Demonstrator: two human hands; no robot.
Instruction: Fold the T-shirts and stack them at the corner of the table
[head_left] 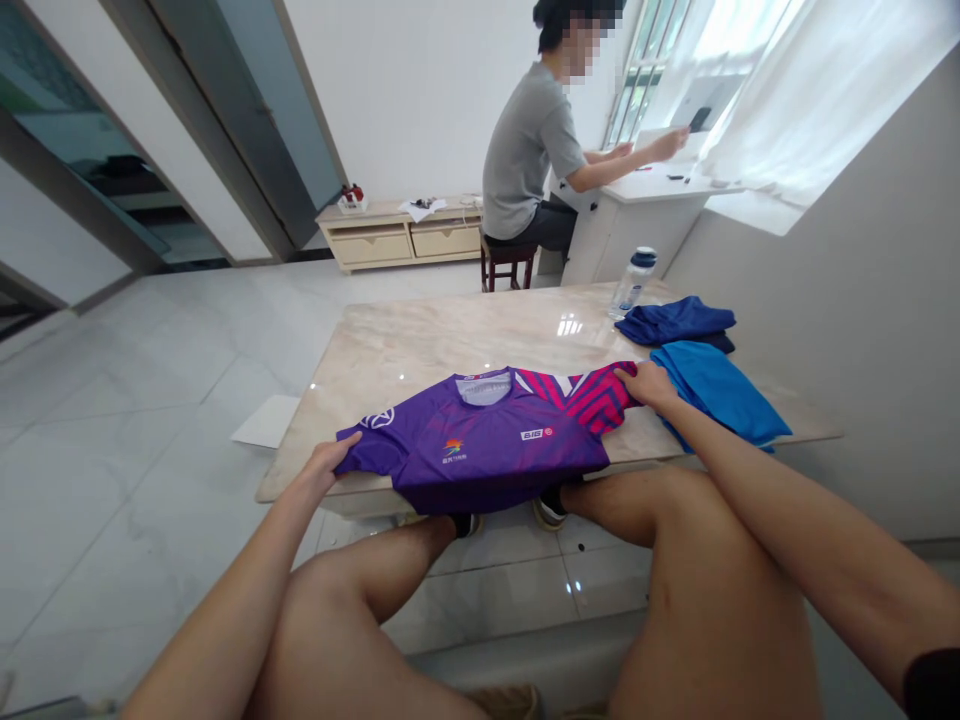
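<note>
A purple jersey (480, 440) lies front side up across the near edge of the marble-topped table (420, 330), its lower part hanging over the edge. Its collar points away from me, and one sleeve carries pink stripes. My left hand (328, 465) is closed on the cuff of the plain purple sleeve. At the other side, my right hand (649, 385) pinches the end of the striped sleeve. Just beside the right hand sits a folded bright blue garment (720, 390), partly behind my wrist.
A dark blue folded garment (675, 322) and a water bottle (634, 283) stand at the table's far right. Beyond, a person in a grey shirt (529, 150) sits on a stool at a white desk (645, 215). A low cabinet (375, 248) lines the wall.
</note>
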